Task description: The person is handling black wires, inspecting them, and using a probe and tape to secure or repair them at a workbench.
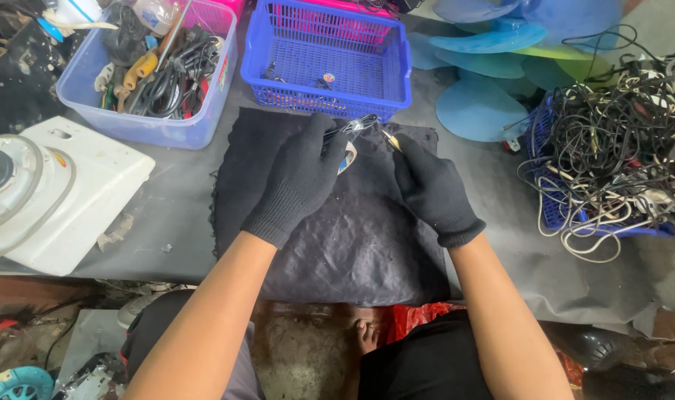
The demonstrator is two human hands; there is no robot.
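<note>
Grey table with dark cloth, blue baskets, fan blades.

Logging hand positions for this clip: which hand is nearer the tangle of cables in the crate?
Right. The right hand is over the dark cloth, on the side towards the cable tangle; the left hand is farther off, beyond it.

Pretty even, soft daylight here, no harsh shadows or glare. Centre's sharp enough, but the pale blue plastic fan blades top right look smeared, and edges bend slightly.
</note>
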